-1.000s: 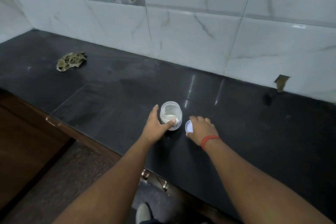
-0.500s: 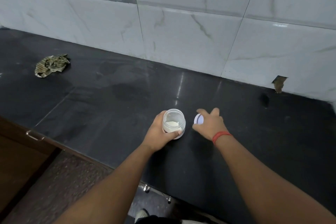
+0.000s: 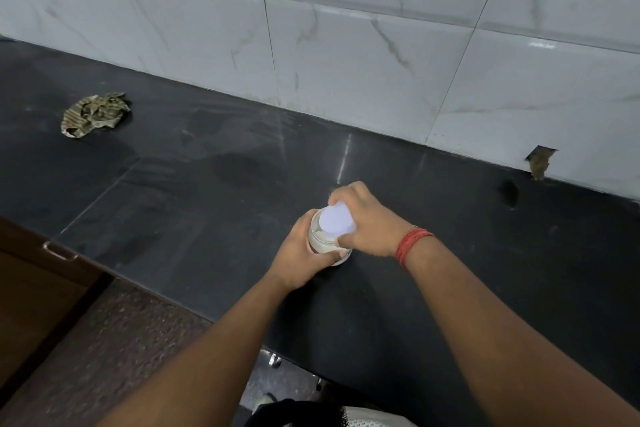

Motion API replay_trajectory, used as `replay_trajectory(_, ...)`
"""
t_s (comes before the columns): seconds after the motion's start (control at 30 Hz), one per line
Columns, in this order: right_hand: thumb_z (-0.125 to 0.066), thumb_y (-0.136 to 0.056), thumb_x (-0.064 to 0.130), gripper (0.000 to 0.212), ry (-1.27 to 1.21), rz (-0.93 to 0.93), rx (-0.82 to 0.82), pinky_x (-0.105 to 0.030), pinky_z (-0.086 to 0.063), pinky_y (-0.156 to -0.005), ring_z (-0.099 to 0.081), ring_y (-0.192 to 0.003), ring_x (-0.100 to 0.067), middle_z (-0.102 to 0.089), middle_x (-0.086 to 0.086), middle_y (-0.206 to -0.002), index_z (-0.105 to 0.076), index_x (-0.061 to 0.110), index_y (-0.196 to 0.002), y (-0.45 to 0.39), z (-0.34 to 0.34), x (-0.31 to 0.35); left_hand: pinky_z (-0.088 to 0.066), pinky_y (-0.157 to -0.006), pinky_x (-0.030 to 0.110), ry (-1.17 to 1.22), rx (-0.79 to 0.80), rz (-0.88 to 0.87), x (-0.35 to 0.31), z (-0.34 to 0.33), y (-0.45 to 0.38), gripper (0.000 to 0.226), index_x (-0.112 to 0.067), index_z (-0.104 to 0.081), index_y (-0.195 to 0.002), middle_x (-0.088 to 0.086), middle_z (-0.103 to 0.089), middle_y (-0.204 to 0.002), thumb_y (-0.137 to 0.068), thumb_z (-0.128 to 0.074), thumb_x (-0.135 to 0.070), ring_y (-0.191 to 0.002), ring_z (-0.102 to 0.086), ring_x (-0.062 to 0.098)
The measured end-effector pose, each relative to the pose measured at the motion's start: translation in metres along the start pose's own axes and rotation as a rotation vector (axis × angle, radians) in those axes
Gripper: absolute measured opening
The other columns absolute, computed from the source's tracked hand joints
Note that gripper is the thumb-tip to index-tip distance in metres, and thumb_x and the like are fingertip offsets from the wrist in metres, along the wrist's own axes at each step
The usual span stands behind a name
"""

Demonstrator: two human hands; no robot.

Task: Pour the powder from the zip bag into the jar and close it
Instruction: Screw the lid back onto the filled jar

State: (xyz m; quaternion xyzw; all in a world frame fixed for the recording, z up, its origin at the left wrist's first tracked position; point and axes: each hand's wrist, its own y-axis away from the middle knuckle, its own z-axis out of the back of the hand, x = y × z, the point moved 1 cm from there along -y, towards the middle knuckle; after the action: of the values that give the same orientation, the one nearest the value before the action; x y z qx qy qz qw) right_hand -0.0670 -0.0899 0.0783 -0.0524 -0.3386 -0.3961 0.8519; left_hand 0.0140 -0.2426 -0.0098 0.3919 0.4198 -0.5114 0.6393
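**A:** Start with the hands. What's the right one doing?

**B:** The right hand has its fingers curled round the white lid and holds it over the mouth of the jar. Half a second ago that hand was just picking the lid up off the counter beside the jar; now the lid is on top, sitting a little tilted.

**A:** And the left?

**B:** The left hand is wrapped round the jar's side, thumb across the front, steadying it on the black countertop. It has kept that hold over the last second.

**A:** Powder in?

**B:** There's a pale layer in the bottom of the jar, so pouring looks done (no zip bag shows anywhere in view). What remains, I'd judge, is seating the lid flat and closing it; whether it screws or presses on I cannot tell.

**A:** Anything else around?

**B:** A crumpled striped cloth lies well apart to the left, near the tiled wall. A red thread band sits on the right wrist.
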Motion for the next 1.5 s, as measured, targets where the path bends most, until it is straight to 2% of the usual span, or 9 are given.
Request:
replay_trajectory(0.13, -0.078, -0.076, 0.015, 0.089, 0.195, 0.034, 0.108, -0.037, -0.043, -0.107, -0.031, -0.129, -0.020, -0.030, 0.003, -0.136, -0.033, 0.031, -0.151, -0.006, -0.001, 0.001, -0.054, -0.102, 0.041, 0.024, -0.003, -0.008, -0.001, -0.001, 0.000, 0.074, -0.037, -0.052, -0.132, -0.013, -0.065, -0.128, -0.069, -0.092, -0.033, -0.118, -0.063, 0.007)
replay_trajectory(0.5, -0.080, -0.074, 0.020, 0.082, 0.525, 0.184, 0.154, -0.042, -0.055, -0.089, -0.035, -0.117, -0.022, -0.030, 0.003, -0.131, -0.037, 0.040, -0.142, -0.018, -0.005, 0.007, -0.053, -0.105, 0.043, 0.045, 0.016, 0.026, -0.002, 0.000, 0.002, 0.084, -0.039, -0.048, -0.140, -0.012, -0.064, -0.132, -0.069, -0.092, -0.037, -0.123, -0.062, 0.010)
replay_trajectory(0.8, -0.071, -0.087, 0.016, 0.082, 0.722, 0.276, 0.248, -0.041, -0.052, -0.093, -0.041, -0.120, -0.026, -0.030, -0.003, -0.142, -0.026, 0.033, -0.154, -0.022, 0.005, 0.008, -0.053, -0.106, 0.041, 0.051, 0.023, 0.037, -0.002, 0.001, 0.002, 0.081, -0.038, -0.049, -0.138, -0.013, -0.066, -0.130, -0.070, -0.093, -0.032, -0.122, -0.063, 0.007)
replay_trajectory(1.03, -0.071, -0.080, 0.009, 0.069, 0.767, 0.400, 0.279, -0.040, -0.055, -0.084, -0.046, -0.116, -0.024, -0.035, 0.000, -0.138, -0.045, 0.031, -0.140, -0.029, 0.009, 0.009, -0.052, -0.107, 0.042, 0.045, 0.015, 0.016, -0.003, 0.001, 0.001, 0.078, -0.044, -0.052, -0.134, -0.013, -0.063, -0.134, -0.069, -0.092, -0.028, -0.123, -0.061, 0.007)
replay_trajectory(1.17, -0.073, -0.081, 0.043, 0.064, 0.682, 0.214, 0.234, -0.034, -0.049, -0.074, -0.054, -0.102, -0.022, -0.043, -0.004, -0.124, -0.049, 0.019, -0.135, -0.026, 0.008, 0.015, -0.052, -0.107, 0.044, 0.048, 0.033, 0.020, -0.002, 0.001, 0.000, 0.075, -0.042, -0.052, -0.134, -0.013, -0.065, -0.131, -0.072, -0.091, -0.028, -0.124, -0.062, 0.010)
replay_trajectory(1.27, -0.059, -0.087, 0.062, 0.062, 0.731, 0.073, 0.238, -0.034, -0.042, -0.068, -0.054, -0.083, -0.022, -0.053, -0.006, -0.115, -0.055, 0.010, -0.122, -0.020, 0.012, 0.024, -0.051, -0.107, 0.048, 0.051, 0.039, 0.030, 0.000, 0.002, -0.001, 0.078, -0.040, -0.051, -0.136, -0.010, -0.065, -0.132, -0.071, -0.092, -0.028, -0.125, -0.062, 0.014)
replay_trajectory(1.37, -0.044, -0.092, 0.070, 0.058, 0.880, 0.017, 0.258, -0.034, -0.043, -0.064, -0.056, -0.072, -0.022, -0.054, -0.002, -0.087, -0.057, 0.014, -0.086, -0.014, 0.029, 0.027, -0.052, -0.107, 0.044, 0.038, 0.028, 0.032, 0.000, 0.002, -0.001, 0.079, -0.041, -0.052, -0.136, -0.012, -0.065, -0.132, -0.069, -0.092, -0.028, -0.124, -0.062, 0.012)
replay_trajectory(1.4, -0.045, -0.092, 0.069, 0.054, 0.913, 0.054, 0.226, -0.035, -0.045, -0.066, -0.059, -0.077, -0.023, -0.055, -0.002, -0.091, -0.058, 0.016, -0.088, -0.014, 0.034, 0.026, -0.051, -0.107, 0.043, 0.035, 0.028, 0.028, 0.000, 0.002, -0.001, 0.079, -0.041, -0.052, -0.136, -0.012, -0.064, -0.132, -0.069, -0.092, -0.028, -0.124, -0.061, 0.012)
replay_trajectory(1.5, -0.064, -0.090, 0.047, 0.052, 0.775, 0.246, 0.186, -0.041, -0.052, -0.086, -0.059, -0.110, -0.025, -0.051, 0.000, -0.131, -0.051, 0.023, -0.134, -0.016, 0.034, 0.016, -0.051, -0.108, 0.041, 0.031, 0.023, 0.021, 0.001, 0.002, -0.002, 0.080, -0.040, -0.051, -0.136, -0.014, -0.062, -0.132, -0.068, -0.093, -0.031, -0.125, -0.059, 0.009)
